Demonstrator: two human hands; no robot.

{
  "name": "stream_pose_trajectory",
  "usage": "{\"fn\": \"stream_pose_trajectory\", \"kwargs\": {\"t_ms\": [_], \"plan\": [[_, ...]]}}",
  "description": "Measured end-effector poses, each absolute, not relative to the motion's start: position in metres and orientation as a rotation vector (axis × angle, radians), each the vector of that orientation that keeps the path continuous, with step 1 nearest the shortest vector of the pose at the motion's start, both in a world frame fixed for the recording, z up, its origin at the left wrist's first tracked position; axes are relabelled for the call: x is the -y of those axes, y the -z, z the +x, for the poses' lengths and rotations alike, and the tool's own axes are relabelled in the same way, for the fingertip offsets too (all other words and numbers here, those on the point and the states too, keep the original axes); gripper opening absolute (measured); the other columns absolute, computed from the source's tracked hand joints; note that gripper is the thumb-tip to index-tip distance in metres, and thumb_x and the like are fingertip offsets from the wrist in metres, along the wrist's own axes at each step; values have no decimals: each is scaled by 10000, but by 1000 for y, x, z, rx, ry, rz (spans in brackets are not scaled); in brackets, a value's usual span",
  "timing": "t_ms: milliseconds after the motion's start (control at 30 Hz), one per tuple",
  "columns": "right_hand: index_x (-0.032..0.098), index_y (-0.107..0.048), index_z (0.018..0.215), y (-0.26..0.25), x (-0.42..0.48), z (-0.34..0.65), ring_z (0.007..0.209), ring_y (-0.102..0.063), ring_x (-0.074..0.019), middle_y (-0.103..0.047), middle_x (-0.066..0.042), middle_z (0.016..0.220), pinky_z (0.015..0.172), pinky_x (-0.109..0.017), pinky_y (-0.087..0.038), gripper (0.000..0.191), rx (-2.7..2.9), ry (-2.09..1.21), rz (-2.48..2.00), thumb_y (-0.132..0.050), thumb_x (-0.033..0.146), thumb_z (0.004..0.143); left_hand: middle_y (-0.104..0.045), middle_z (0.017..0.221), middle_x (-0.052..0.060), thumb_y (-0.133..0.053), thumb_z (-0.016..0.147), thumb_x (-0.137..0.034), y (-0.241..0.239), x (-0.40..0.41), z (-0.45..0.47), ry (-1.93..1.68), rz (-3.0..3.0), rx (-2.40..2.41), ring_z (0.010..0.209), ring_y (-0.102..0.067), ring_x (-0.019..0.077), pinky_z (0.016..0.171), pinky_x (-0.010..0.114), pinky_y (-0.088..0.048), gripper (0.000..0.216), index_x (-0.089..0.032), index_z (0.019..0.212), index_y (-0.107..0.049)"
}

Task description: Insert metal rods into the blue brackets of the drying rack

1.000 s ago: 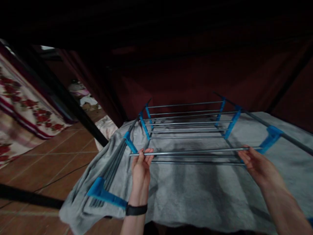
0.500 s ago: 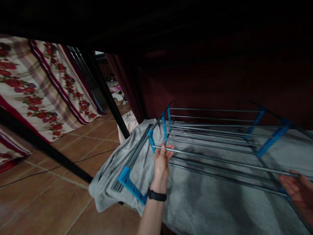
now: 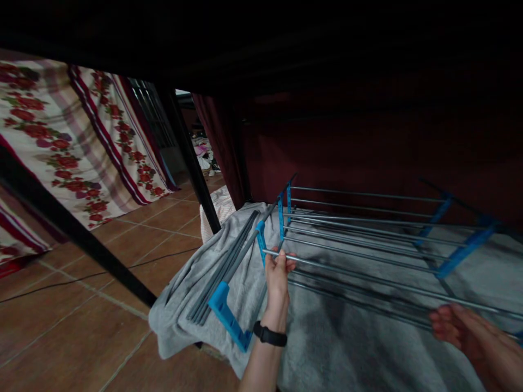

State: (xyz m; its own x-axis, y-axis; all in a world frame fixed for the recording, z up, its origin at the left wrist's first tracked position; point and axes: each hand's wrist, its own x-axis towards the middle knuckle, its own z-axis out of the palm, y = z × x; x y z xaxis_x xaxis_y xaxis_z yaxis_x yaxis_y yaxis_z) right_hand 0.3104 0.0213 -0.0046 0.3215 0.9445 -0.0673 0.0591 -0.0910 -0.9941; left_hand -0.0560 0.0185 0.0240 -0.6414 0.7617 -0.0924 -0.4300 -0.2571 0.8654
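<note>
My left hand [image 3: 278,272], with a black band on its wrist, pinches a thin metal rod [image 3: 351,273] near its left end, beside a blue plastic bracket [image 3: 261,243]. The rod runs across a rack frame of grey tubes and blue brackets, lying on a grey blanket [image 3: 327,348]. Just below the same rod, toward its right part, my right hand [image 3: 461,329] has its fingers curled; whether they hold anything is hidden. Several more rods span the frame behind, between the left brackets and a blue bracket [image 3: 466,250] on the right.
Loose grey tubes [image 3: 223,272] lie bundled on the blanket at the left. A blue corner piece [image 3: 231,318] sticks out near the blanket's edge. Black posts [image 3: 192,158] stand left, before a floral cloth [image 3: 69,158]. A cable [image 3: 134,265] crosses the tiled floor.
My right hand has shifted left along the rod, and its fingers now sit below it. My left hand still pinches the rod's left end. The view has shifted slightly.
</note>
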Motion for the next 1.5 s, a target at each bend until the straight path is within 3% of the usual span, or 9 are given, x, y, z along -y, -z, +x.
{"fn": "stream_pose_trajectory", "kwargs": {"t_ms": [233,367,500,667,833,933,1067,1367,1500], "plan": [[294,-732,1065,-81,-26,129,1110,-685,-254,-746,-80,1142,1032,-438,-520,324,1906,-831,-1026,-525,519,956,-664,698,-13,-767,816,-517,-14,-21,-56,-2034,541,-1265,630,-658,166,639,289,-519,469,-174,1094,-605],[234,-680,1214,-105,-52,31,1195,-645,-199,-694,-92,1293,1068,-350,-467,355,2396,-628,-919,-390,301,1020,-680,804,7,-795,777,-472,-7,-26,-55,-2112,565,-1184,736,-650,170,740,311,-555,362,-188,950,-653],[171,-667,1242,-103,-68,-21,1179,-655,-238,-705,-141,1264,1017,-334,-470,335,2741,-508,-1039,-463,307,1014,-694,882,44,-736,801,-499,-1,-33,-58,-2168,495,-1154,876,-659,214,905,373,-555,315,-202,873,-658],[142,-682,1183,-89,-79,-33,1182,-655,-252,-717,-165,1248,1012,-337,-457,362,2819,-440,-1013,-368,263,1049,-729,900,55,-766,736,-293,2,-33,-62,-2090,602,-1113,992,-684,246,1039,417,-514,196,-214,894,-682],[186,-683,1204,-83,-83,-28,1152,-679,-216,-736,-126,1232,945,-294,-469,328,2782,-533,-1003,-410,256,1036,-680,801,46,-712,723,-178,4,-20,-77,-1981,528,-1455,965,-699,279,984,463,-542,113,-217,794,-634],[184,-682,1208,-83,-82,-26,1188,-668,-211,-732,-132,1248,966,-296,-458,330,2755,-547,-1004,-411,256,1036,-717,1023,90,-697,739,-145,-1,-13,-91,-2131,431,-1776,1166,-663,295,1086,458,-480,180,-228,886,-635],[183,-687,1178,-83,-79,-25,1184,-672,-208,-745,-125,1218,956,-289,-453,319,2765,-592,-993,-411,259,1039,-722,1287,121,-721,729,-104,-8,-14,-100,-2193,535,-1617,1380,-569,294,1208,418,-370,334,-233,1036,-698],[209,-662,1140,-81,-78,-24,1128,-692,-207,-754,-112,1181,881,-286,-449,294,2760,-612,-1026,-392,268,1042,-788,1159,96,-684,712,-15,-6,-18,-100,-2173,526,-1504,1363,-597,295,1240,438,-329,325,-228,942,-767],[235,-590,1279,-80,-75,-26,1034,-720,-215,-774,-81,1078,818,-292,-445,313,2737,-647,-1078,-396,302,1043,-793,1130,94,-686,702,-17,-7,-16,-101,-2167,506,-1495,1393,-570,301,1242,446,-326,330,-232,937,-771]]}}
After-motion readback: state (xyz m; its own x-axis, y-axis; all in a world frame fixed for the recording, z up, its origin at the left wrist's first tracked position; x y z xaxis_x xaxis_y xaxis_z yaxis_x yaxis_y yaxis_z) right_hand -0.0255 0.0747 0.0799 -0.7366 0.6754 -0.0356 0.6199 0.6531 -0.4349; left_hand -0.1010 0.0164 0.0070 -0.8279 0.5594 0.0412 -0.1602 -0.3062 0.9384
